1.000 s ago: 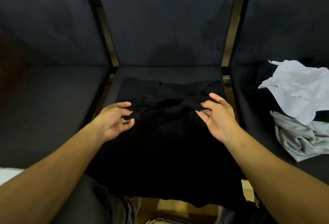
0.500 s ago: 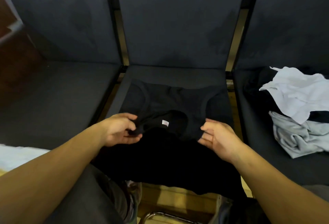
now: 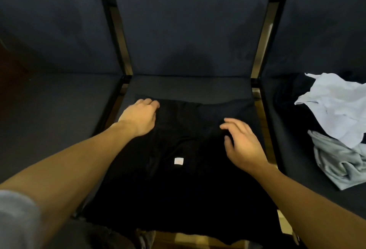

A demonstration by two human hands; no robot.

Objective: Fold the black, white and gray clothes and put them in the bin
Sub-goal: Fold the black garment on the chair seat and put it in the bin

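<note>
Head view, change. Half a second ago both hands pinched the black garment's neckline near the person; now the left hand (image 3: 139,117) lies farther out, at the far left corner of the black garment (image 3: 190,185), fingers bent over the cloth edge, while the right hand (image 3: 242,145) is released, fingers spread and relaxed above the right side; whether it touches the cloth cannot be told. The garment now lies spread flatter over the middle chair seat (image 3: 190,86), its near hem hanging over the front edge.

Judgement: the piece has been laid out and is being smoothed; folding proper appears barely begun.

Head view, remaining stock. White garment (image 3: 334,108) and gray garment (image 3: 336,161), both crumpled and unfolded, lie touching each other on the right chair seat, with darker cloth under them. No bin is in view.

Head view, labels. One small white tag (image 3: 178,161) shows inside the neckline; a faint orange mark on it, no lettering legible.
</note>
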